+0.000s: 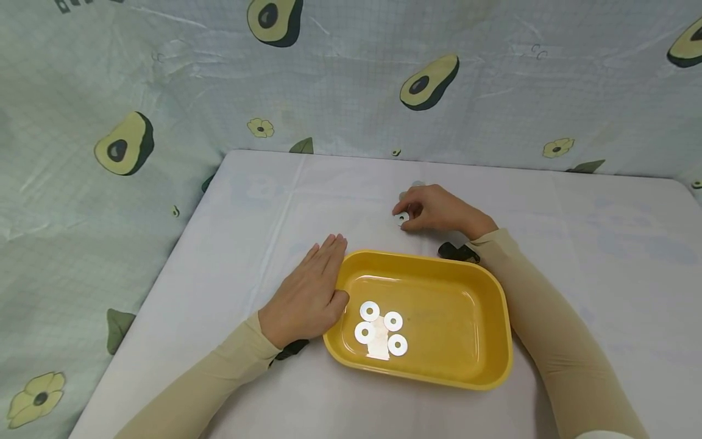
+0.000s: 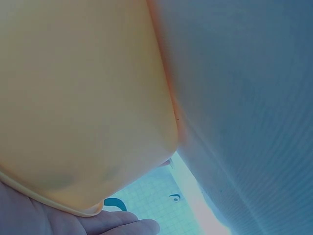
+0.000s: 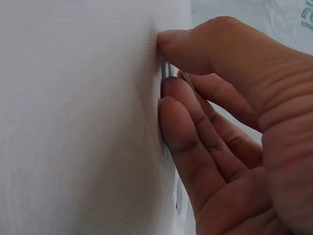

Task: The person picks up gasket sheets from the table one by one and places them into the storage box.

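A yellow plastic tray (image 1: 439,262) sits on the table, with several flat metal washers (image 1: 397,345) lying in its left part. My left hand (image 1: 307,299) rests along the tray's left rim, fingers straight and thumb at the edge. In the left wrist view, fingers (image 2: 122,226) lie beside the tray's rim (image 2: 54,204). Beyond the tray, my right hand (image 1: 439,210) pinches a washer (image 1: 402,217) between thumb and fingers, low over the tabletop. The right wrist view shows thin metal edges (image 3: 165,68) between the fingertips. Just behind that hand, another washer (image 1: 418,183) is partly hidden.
A white cloth covers the table (image 1: 603,274). An avocado-print sheet (image 1: 351,79) hangs behind it and down the left side. Dark wrist straps (image 1: 457,252) show at both cuffs. My right forearm (image 1: 548,329) passes along the tray's right side.
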A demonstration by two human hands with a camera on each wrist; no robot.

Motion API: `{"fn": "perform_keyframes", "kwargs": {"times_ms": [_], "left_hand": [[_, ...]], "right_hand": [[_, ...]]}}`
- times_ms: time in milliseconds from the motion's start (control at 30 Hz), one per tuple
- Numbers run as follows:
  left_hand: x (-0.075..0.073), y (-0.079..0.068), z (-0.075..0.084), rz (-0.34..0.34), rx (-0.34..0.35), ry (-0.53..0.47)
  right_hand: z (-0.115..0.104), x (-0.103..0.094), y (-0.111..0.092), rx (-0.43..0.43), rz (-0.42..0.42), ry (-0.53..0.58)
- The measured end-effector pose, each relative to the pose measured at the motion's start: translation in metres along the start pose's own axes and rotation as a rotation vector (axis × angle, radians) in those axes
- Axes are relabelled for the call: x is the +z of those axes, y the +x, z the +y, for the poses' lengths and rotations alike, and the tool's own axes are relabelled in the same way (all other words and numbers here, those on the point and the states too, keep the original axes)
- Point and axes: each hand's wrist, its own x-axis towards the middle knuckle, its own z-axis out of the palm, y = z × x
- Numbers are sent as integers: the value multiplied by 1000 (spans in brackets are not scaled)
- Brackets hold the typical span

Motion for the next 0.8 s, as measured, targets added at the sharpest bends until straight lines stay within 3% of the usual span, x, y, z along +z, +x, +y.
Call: {"fn": "perform_keyframes", "kwargs": {"times_ms": [367,800], "left_hand": [[-1,-1,1,19,11,-9],[-1,-1,1,12,7,-19]], "right_hand": [[-5,-4,-1,13,-9,-52],[-18,-7,-5,-6,-14,-220]]}}
